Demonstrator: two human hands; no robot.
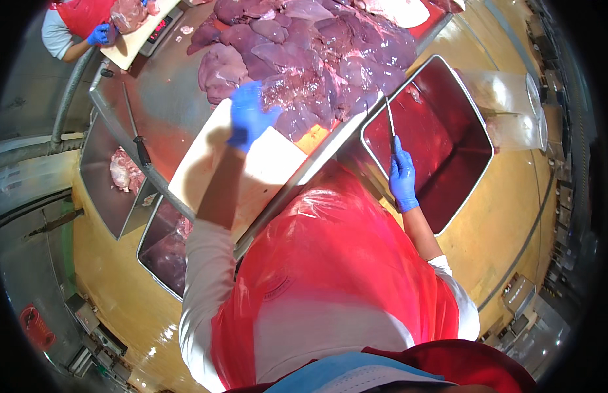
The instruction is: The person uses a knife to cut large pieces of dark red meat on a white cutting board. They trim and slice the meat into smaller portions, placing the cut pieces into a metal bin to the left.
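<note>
My left hand [250, 118], in a blue glove and blurred, is over the far end of a white cutting board [268, 164], at the near edge of a heap of dark purple livers [304, 59]. Its thumb stands apart from the fingers, and nothing shows in its grasp; whether it touches a liver I cannot tell. In my right hand [402, 175], also gloved in blue, is a knife [390, 118] with its blade pointing away from me. This hand is at the left side of a deep metal tub [451, 141] with a red-stained inside.
The livers lie on a metal table [176, 98], where a dark-handled rod [141, 150] rests at the left rim. Two more metal tubs with meat, one farther left [101, 177] and one nearer [161, 252], stand below. Across the table a co-worker's gloved hand [102, 34] is beside meat.
</note>
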